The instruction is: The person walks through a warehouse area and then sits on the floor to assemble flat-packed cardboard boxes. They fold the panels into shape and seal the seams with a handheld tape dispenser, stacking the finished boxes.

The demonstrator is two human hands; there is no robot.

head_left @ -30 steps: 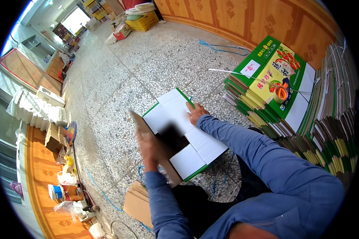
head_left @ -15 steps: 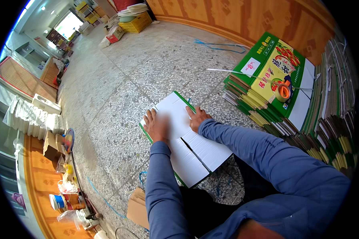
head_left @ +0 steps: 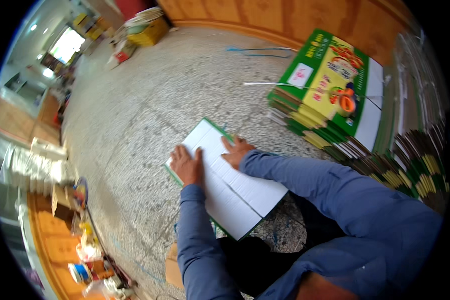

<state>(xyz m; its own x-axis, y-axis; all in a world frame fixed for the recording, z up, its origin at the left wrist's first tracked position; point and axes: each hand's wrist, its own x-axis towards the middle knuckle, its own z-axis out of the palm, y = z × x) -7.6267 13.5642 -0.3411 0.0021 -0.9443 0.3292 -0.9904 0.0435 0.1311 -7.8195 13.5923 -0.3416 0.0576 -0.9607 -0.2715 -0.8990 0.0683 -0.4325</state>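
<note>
On a speckled stone floor (head_left: 135, 115), the left hand (head_left: 186, 166) and right hand (head_left: 236, 151) press flat, fingers spread, on a white flattened carton (head_left: 235, 192); its long axis runs far-left to near-right, near edge hidden by sleeves. Printed green cartons (head_left: 330, 90) stack right.

Both hands flat, palms down, on a flattened white carton (head_left: 230, 187) with green edges, lying on the speckled stone floor (head_left: 135, 110). Left hand (head_left: 186, 165) at its 10 o'clock corner, right hand (head_left: 236, 150) at 12. Stack of green-and-yellow printed flat cartons (head_left: 330, 95) at 2 o'clock, apart.
</note>
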